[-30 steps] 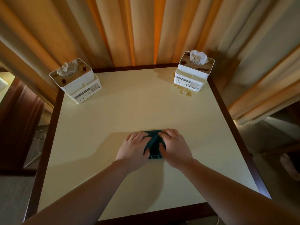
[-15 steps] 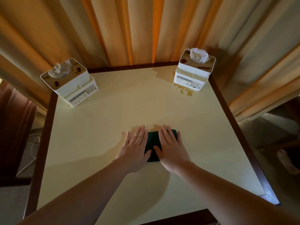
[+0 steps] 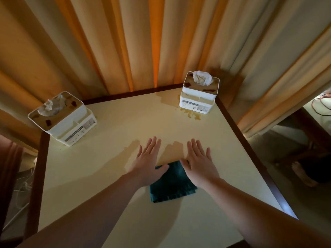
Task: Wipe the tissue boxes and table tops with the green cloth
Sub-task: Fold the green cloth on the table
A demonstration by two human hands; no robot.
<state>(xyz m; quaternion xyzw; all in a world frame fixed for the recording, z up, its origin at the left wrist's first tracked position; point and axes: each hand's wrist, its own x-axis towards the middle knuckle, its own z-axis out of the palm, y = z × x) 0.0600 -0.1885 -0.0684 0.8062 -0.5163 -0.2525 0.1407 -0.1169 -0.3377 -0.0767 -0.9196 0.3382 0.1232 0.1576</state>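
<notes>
Both of your hands, left hand [image 3: 149,161] and right hand [image 3: 199,161], lie flat with released grips beside the green cloth [image 3: 172,181] near the table [image 3: 107,176] centre, so grasp it firmly before reaching the stained far-corner tissue boxes [image 3: 198,93].

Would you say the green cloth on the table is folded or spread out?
Folded: the green cloth lies as a compact thick rectangle with layered edges, partly under the left hand and right hand.
</notes>
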